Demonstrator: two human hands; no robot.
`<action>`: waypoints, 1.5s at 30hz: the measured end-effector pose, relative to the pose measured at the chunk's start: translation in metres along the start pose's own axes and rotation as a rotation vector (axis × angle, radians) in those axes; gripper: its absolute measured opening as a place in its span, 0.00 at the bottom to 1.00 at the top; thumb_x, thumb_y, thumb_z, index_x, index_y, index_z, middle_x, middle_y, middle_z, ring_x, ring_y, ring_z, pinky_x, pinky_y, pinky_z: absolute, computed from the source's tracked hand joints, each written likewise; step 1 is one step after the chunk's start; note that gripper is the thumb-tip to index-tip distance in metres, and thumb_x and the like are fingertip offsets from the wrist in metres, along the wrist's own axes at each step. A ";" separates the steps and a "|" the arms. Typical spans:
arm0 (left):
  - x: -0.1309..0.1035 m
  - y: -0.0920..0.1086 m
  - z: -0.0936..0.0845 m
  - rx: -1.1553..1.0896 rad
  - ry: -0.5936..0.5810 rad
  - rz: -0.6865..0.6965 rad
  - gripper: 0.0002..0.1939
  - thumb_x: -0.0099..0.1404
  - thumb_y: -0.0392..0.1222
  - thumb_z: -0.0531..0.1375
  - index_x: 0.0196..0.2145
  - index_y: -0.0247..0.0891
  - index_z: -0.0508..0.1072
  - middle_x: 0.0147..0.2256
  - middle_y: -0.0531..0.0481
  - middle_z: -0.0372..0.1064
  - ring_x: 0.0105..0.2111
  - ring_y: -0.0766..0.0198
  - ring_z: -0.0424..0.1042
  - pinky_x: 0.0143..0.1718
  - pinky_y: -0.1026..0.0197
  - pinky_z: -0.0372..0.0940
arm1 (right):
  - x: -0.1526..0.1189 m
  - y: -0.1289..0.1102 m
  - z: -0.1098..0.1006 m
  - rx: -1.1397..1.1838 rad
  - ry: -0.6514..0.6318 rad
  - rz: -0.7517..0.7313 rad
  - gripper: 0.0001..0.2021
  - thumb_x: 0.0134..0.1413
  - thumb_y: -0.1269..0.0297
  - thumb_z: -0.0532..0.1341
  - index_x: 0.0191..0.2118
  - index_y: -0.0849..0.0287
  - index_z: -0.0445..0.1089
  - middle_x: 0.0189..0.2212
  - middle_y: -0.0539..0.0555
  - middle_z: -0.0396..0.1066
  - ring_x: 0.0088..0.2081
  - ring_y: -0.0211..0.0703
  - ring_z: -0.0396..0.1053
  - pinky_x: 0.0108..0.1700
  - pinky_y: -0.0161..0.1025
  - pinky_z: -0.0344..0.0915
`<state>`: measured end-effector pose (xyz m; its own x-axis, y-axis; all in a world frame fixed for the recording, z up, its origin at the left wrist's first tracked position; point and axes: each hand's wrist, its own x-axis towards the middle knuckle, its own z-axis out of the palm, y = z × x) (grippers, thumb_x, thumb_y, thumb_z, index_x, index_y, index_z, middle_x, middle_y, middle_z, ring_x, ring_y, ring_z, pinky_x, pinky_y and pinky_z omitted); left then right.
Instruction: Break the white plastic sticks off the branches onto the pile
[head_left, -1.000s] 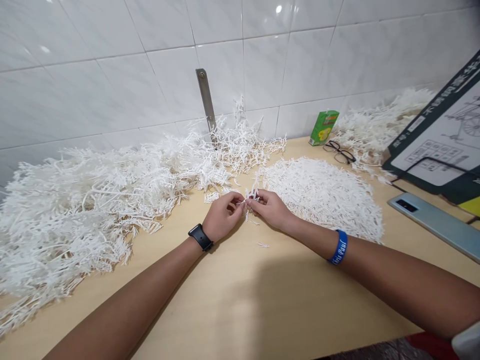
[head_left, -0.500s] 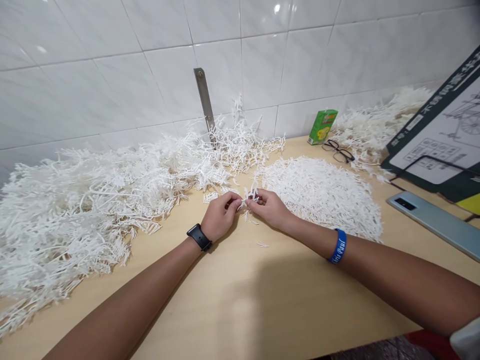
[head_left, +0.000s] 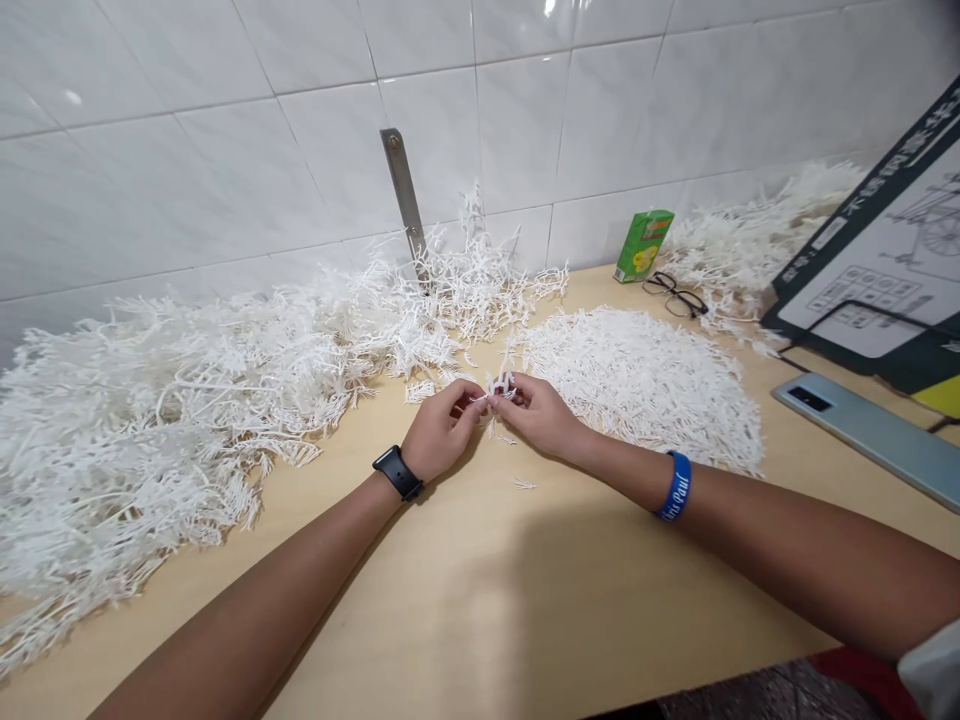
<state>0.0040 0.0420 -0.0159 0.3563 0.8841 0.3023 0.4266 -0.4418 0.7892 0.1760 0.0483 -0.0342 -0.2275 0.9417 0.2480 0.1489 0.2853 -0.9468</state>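
Between my two hands is a small white branched plastic sprig point(head_left: 501, 383), its thin twigs sticking up and down past the fingertips. My left hand point(head_left: 442, 428) pinches it from the left, thumb against forefinger. From the other side my right hand point(head_left: 541, 412) grips it the same way, so the fingertips nearly meet. A few loose white bits point(head_left: 524, 484) lie on the wooden table point(head_left: 420, 610) below the hands. Close behind my right hand spreads a low heap of short white pieces point(head_left: 645, 385). A large tangled pile of white branched strands point(head_left: 187, 400) covers the left side.
A flat metal bar point(head_left: 405, 195) leans on the tiled wall point(head_left: 322, 150) behind the pile. Toward the right are a green box point(head_left: 643, 246), eyeglasses point(head_left: 676, 296), another white pile point(head_left: 757, 235), a phone point(head_left: 862, 435) and a large printed dark box point(head_left: 885, 260).
Both hands stay in nearly the same place, still pinching the sprig. The whole view has shifted very slightly.
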 end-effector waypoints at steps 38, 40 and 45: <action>0.008 -0.006 -0.003 -0.392 0.001 -0.069 0.19 0.59 0.56 0.60 0.24 0.38 0.64 0.42 0.44 0.71 0.41 0.58 0.71 0.47 0.52 0.65 | 0.002 -0.004 -0.002 0.249 -0.206 0.061 0.19 0.49 0.47 0.63 0.33 0.59 0.61 0.23 0.47 0.61 0.23 0.34 0.59 0.27 0.35 0.59; 0.008 -0.005 -0.003 -0.379 0.000 -0.066 0.18 0.60 0.55 0.60 0.24 0.38 0.64 0.41 0.44 0.72 0.40 0.59 0.71 0.46 0.52 0.65 | 0.002 -0.003 -0.001 0.247 -0.210 0.057 0.19 0.49 0.48 0.63 0.33 0.59 0.61 0.23 0.46 0.61 0.23 0.34 0.59 0.26 0.35 0.58; 0.009 -0.006 -0.005 -0.368 -0.001 -0.090 0.17 0.60 0.53 0.60 0.24 0.37 0.65 0.41 0.43 0.72 0.41 0.58 0.72 0.47 0.51 0.65 | 0.001 -0.003 -0.002 0.239 -0.211 0.051 0.17 0.50 0.50 0.62 0.31 0.59 0.60 0.21 0.45 0.59 0.23 0.33 0.58 0.26 0.35 0.57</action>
<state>0.0006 0.0533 -0.0158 0.3317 0.9167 0.2227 0.1288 -0.2778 0.9520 0.1771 0.0493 -0.0309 -0.4241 0.8887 0.1742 -0.0593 0.1647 -0.9846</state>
